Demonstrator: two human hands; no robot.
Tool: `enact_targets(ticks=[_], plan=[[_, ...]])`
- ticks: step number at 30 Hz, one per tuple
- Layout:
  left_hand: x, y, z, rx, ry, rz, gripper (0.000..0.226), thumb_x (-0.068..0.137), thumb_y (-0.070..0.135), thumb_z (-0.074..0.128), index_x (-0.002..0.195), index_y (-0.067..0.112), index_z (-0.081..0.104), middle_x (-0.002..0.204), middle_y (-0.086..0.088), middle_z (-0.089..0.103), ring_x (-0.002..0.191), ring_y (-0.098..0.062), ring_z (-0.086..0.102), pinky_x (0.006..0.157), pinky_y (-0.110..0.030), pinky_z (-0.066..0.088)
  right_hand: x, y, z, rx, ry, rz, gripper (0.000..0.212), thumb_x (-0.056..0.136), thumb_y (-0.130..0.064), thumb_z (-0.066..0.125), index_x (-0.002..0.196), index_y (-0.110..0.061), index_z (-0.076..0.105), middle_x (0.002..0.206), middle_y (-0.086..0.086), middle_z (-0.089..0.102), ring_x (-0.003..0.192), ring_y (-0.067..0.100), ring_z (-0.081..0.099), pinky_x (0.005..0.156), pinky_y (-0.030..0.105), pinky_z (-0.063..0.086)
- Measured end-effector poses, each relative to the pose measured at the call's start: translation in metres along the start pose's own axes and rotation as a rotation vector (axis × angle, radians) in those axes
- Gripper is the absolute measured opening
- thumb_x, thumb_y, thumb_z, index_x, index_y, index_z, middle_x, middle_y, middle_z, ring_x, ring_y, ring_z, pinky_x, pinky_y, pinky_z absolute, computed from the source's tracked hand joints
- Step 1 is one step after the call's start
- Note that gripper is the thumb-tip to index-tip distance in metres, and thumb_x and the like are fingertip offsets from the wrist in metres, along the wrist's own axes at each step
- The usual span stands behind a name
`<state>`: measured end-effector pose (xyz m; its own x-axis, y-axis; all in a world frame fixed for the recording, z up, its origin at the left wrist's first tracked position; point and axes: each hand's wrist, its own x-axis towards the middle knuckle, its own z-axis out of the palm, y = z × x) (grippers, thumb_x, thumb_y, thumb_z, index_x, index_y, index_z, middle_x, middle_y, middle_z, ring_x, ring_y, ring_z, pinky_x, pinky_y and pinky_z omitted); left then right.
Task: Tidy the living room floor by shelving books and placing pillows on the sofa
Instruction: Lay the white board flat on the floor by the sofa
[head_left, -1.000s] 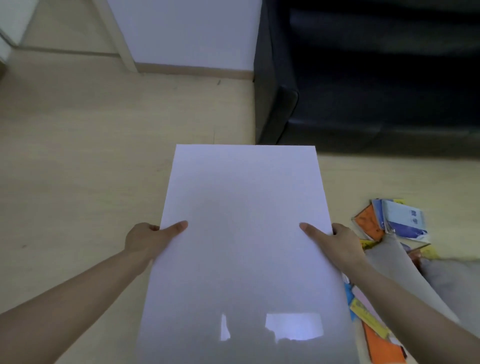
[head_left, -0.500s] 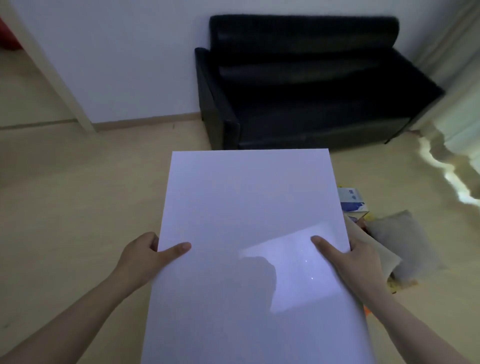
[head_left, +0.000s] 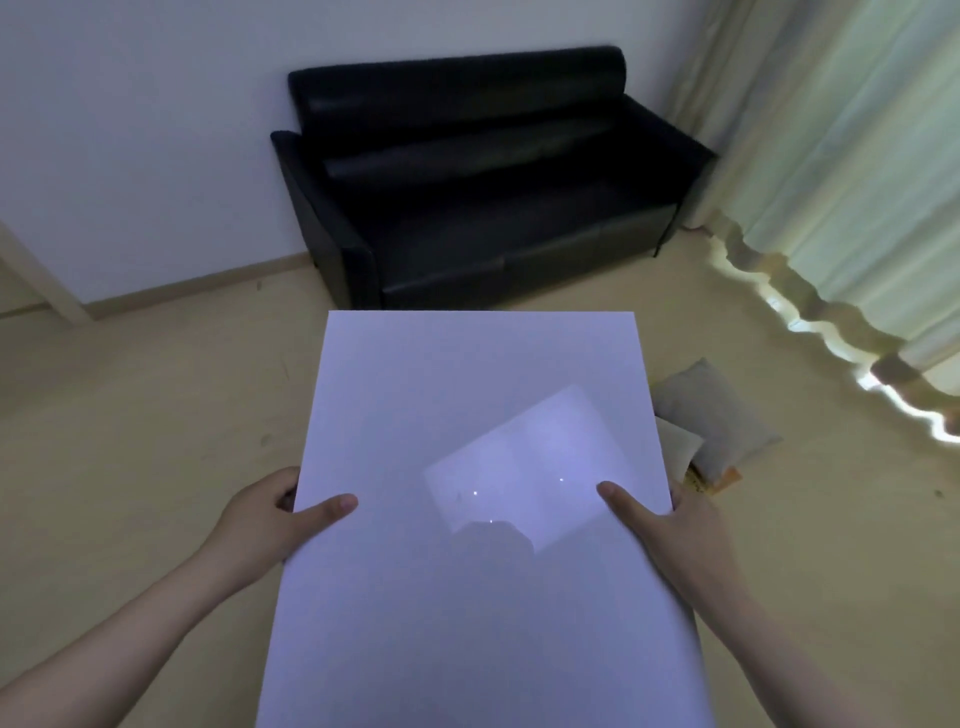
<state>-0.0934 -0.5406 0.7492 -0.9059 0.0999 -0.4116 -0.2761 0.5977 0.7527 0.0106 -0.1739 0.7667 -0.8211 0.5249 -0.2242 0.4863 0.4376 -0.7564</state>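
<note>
Board (head_left: 467, 519) front ctr; sofa (head_left: 493, 218) behind, agst wall (head_left: 156, 130); pillows (head_left: 719, 421) on floor (head_left: 130, 441) R of board; curtain (head_left: 857, 182) R of sofa.

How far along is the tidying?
Nothing looks done: both pillows lie on the floor, not on the sofa, with what look like books under them. In hand: the left hand and right hand grip a white board. Left: pillows to sofa, books to shelve.
</note>
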Motion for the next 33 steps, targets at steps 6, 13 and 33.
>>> enact_targets(ticks=[6,13,33], plan=[[-0.072,0.018,0.082,0.052,-0.059,0.046,0.037,0.074,0.050,0.073,0.087,0.016,0.069,0.078,-0.006,0.071,0.061,-0.014,0.061,0.060,-0.028,0.045,-0.061,0.078,-0.080,0.072,0.037,0.055,0.024,0.076,-0.052,0.073,0.078,-0.028,0.070,0.073,-0.023,0.070,0.066,-0.004,0.065,0.060,0.024,0.049],[-0.109,0.057,0.161,0.086,-0.148,0.105,0.036,0.070,0.051,0.077,0.084,0.018,0.067,0.080,-0.002,0.071,0.068,-0.016,0.064,0.062,-0.028,0.047,-0.115,0.156,-0.152,0.140,0.111,0.132,0.023,0.078,-0.050,0.072,0.079,-0.027,0.072,0.073,-0.022,0.071,0.067,-0.003,0.066,0.065,0.028,0.054],[-0.123,0.143,0.308,0.215,-0.484,0.311,0.036,0.071,0.053,0.076,0.087,0.022,0.068,0.080,0.003,0.073,0.073,-0.019,0.069,0.059,-0.027,0.051,-0.187,0.280,-0.240,0.098,0.448,0.391,0.077,0.059,-0.088,0.054,0.077,-0.016,0.071,0.072,-0.003,0.072,0.068,0.012,0.068,0.069,0.037,0.057]])
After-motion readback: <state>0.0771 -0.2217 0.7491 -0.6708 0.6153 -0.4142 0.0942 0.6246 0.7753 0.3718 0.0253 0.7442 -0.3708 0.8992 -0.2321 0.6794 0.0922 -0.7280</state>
